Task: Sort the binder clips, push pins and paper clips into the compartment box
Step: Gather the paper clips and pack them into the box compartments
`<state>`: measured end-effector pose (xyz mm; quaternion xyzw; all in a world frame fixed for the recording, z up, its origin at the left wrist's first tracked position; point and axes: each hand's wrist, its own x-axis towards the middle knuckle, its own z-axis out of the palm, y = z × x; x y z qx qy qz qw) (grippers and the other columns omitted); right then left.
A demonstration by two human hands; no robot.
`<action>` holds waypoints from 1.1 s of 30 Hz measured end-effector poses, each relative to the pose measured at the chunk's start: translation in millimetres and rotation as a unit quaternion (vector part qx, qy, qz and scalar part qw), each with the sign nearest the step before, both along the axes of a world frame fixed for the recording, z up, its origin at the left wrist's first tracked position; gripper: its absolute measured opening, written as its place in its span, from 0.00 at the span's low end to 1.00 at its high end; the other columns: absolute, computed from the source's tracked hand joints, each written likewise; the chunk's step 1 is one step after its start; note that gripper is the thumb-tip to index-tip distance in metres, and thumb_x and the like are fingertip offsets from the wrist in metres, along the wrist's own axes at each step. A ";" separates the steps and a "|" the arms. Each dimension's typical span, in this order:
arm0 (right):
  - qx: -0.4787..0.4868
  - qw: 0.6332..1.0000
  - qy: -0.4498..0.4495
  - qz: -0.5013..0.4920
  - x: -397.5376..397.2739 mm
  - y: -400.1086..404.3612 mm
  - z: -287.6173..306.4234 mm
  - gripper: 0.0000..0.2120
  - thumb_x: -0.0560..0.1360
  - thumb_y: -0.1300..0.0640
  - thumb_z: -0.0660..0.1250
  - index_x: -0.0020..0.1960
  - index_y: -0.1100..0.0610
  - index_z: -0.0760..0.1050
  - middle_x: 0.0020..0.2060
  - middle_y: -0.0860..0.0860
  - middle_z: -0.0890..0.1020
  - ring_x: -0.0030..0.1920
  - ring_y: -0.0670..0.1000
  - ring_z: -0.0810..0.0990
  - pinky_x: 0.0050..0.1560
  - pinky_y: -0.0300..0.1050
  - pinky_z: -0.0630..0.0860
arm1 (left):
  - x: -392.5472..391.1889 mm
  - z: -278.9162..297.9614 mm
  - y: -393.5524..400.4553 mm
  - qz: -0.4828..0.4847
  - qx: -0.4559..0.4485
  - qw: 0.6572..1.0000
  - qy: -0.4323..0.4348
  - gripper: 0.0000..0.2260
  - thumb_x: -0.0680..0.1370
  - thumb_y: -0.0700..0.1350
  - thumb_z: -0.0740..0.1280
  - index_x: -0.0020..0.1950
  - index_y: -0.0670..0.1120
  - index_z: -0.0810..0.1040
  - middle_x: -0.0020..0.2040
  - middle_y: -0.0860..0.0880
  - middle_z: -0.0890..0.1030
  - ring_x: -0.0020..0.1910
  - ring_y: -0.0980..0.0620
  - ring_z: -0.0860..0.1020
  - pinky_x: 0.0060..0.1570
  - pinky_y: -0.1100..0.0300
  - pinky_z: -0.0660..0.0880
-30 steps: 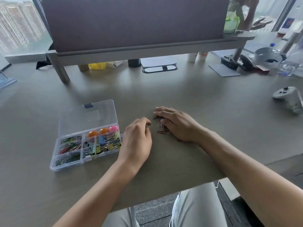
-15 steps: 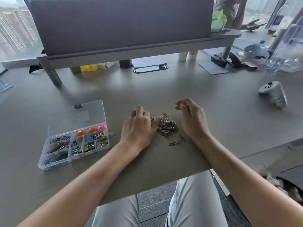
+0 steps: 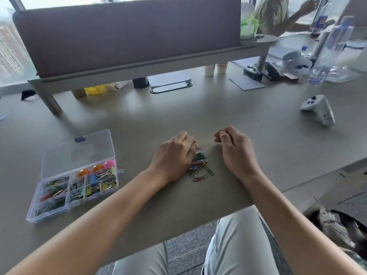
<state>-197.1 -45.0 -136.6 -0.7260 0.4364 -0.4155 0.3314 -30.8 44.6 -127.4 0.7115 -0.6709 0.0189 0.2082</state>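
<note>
A pile of coloured paper clips (image 3: 201,166) lies on the grey desk between my hands. My left hand (image 3: 174,155) lies on the pile's left side with its fingers curled into the clips. My right hand (image 3: 234,147) hovers just right of the pile, its fingers curled and thumb against forefinger, with nothing visible in it. The clear compartment box (image 3: 49,214) stands at the left, its lid (image 3: 79,153) folded back. Its compartments hold paper clips (image 3: 53,192), binder clips (image 3: 93,185) and round orange and pink push pins (image 3: 91,170).
A white controller (image 3: 317,110) lies at the right. The purple desk divider (image 3: 129,36) on grey legs spans the back. Cups, a black stapler (image 3: 258,72) and a water bottle (image 3: 329,50) stand at the back right, where another person (image 3: 278,14) sits. The desk's front edge runs just below my wrists.
My right hand lifted off the paper clips and moved right, uncovering the pile. My left hand moved right onto the pile's left side and curled its fingers into it.
</note>
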 end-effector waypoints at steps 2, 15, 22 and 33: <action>-0.025 0.997 0.063 0.027 -0.7 4.7 -0.7 0.09 0.82 0.55 0.62 0.55 0.53 0.81 0.53 0.48 0.83 0.56 0.50 0.80 0.58 0.46 0.75 | -1.2 -2.5 5.6 -0.005 -0.009 0.999 0.031 0.13 0.83 0.51 0.55 0.51 0.48 0.76 0.48 0.50 0.75 0.48 0.46 0.78 0.47 0.51 0.74; -0.052 0.922 0.356 0.142 21.3 77.4 5.7 0.60 0.67 0.16 0.55 0.84 0.53 0.40 0.84 0.51 0.48 0.83 0.48 0.43 0.82 0.48 0.43 | 19.6 8.4 71.8 0.101 -0.221 0.952 0.186 0.11 0.83 0.40 0.57 0.50 0.45 0.79 0.47 0.50 0.78 0.41 0.56 0.73 0.45 0.60 0.68; -0.016 0.941 0.328 0.078 72.4 85.5 5.6 0.61 0.66 0.18 0.56 0.84 0.59 0.47 0.84 0.54 0.53 0.83 0.51 0.47 0.82 0.50 0.46 | 24.1 10.7 103.9 0.109 -0.244 0.937 0.227 0.10 0.82 0.40 0.58 0.49 0.45 0.79 0.46 0.51 0.79 0.45 0.55 0.76 0.47 0.61 0.71; -0.039 0.965 0.249 0.067 62.3 75.2 10.4 0.35 0.77 0.35 0.66 0.76 0.55 0.68 0.74 0.51 0.70 0.75 0.53 0.67 0.72 0.46 0.64 | 31.8 3.5 121.0 0.138 -0.199 0.945 0.221 0.10 0.82 0.39 0.59 0.47 0.47 0.79 0.44 0.54 0.79 0.39 0.59 0.73 0.39 0.70 0.64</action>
